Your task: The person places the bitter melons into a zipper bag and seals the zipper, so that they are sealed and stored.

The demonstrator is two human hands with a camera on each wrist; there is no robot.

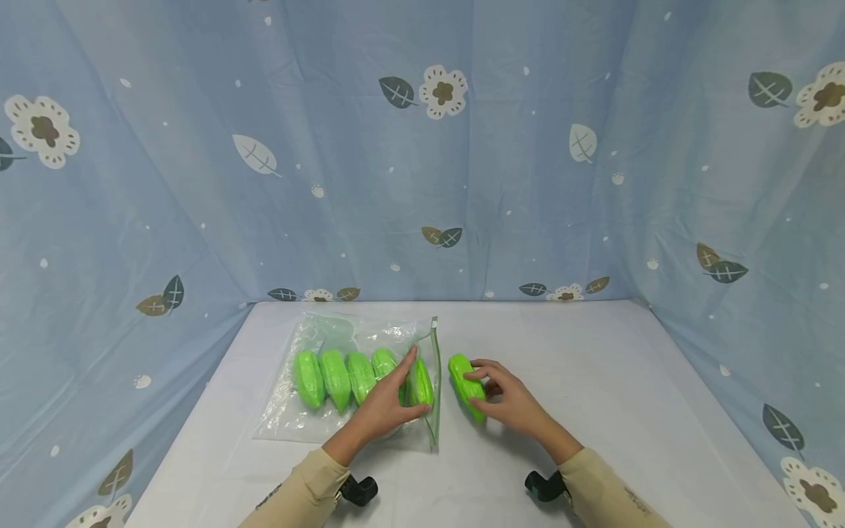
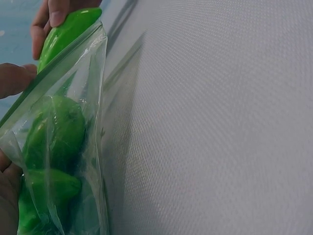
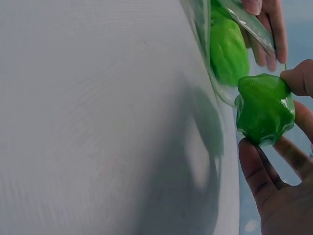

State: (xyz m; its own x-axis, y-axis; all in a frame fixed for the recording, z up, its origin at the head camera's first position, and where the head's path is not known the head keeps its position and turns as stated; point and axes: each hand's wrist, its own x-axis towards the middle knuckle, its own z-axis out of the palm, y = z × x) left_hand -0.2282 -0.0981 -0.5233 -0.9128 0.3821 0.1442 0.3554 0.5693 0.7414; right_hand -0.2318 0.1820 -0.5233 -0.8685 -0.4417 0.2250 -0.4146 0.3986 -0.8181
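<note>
Just right of the bag, my right hand (image 1: 515, 400) pinches a bright green, ridged, elongated fruit-like piece (image 3: 264, 110) between thumb and fingers. The clear zip bag (image 1: 284, 425) lies flat, its green-edged mouth (image 1: 436, 433) facing right and standing partly raised. My left hand (image 1: 379, 411) is at that mouth, thumb and fingers spread wide and fairly straight against the film. Several similar green pieces (image 1: 308, 380) lie in a row inside the bag. The one nearest the mouth (image 1: 423, 383) sits between my left thumb and fingers, behind the film.
A white tabletop (image 1: 594, 374) carries everything, with a blue curtain printed with flowers and leaves (image 1: 515, 169) behind it and at both sides. Black wrist mounts (image 1: 359, 490) show beneath both beige sleeves.
</note>
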